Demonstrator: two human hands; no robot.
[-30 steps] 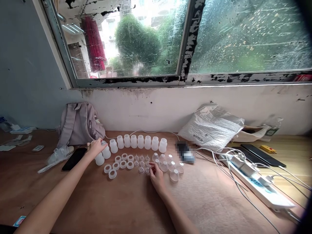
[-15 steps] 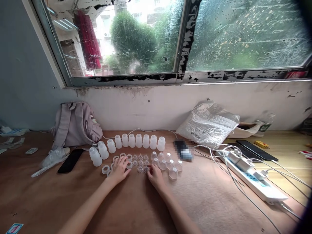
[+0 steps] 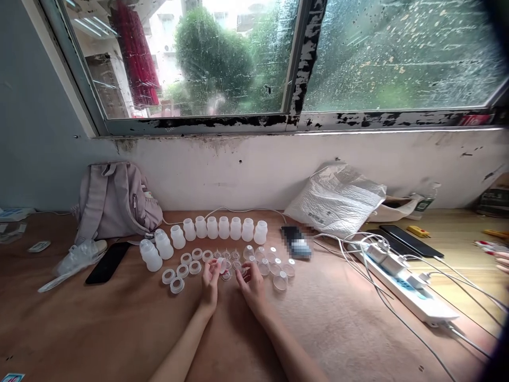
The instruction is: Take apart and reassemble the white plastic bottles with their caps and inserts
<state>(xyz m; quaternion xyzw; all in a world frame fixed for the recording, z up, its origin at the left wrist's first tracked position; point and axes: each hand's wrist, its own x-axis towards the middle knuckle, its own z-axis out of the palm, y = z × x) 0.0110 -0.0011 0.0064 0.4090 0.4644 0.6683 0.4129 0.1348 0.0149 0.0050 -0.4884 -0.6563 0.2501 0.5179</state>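
My left hand [image 3: 210, 279] pinches a translucent white screw ring [image 3: 221, 265] between thumb and fingertips, raised a little above the table. Close beside it, my right hand [image 3: 251, 281] is curled with thumb and fingers together around what looks like a clear bottle nipple, mostly hidden by the fingers. Several clear nipples [image 3: 226, 275] stand in rows just behind both hands. More screw rings [image 3: 177, 285] lie to the left. Clear dome caps [image 3: 280, 281] sit in a group to the right. Behind everything, frosted small bottles [image 3: 224, 227] stand in a curved row.
Two bottles with tops [image 3: 150, 255] stand at the row's left end, near a black phone [image 3: 107, 263] and a backpack [image 3: 117, 201]. At right are a silver bag [image 3: 338, 199], a power strip [image 3: 409, 289] and loose cables. Another person's fingers [image 3: 503, 260] show at the right edge.
My left hand has picked up a screw ring and moved right, towards my right hand. My right hand has lifted slightly from the nipples, and its fingers have curled. The view has shifted slightly.
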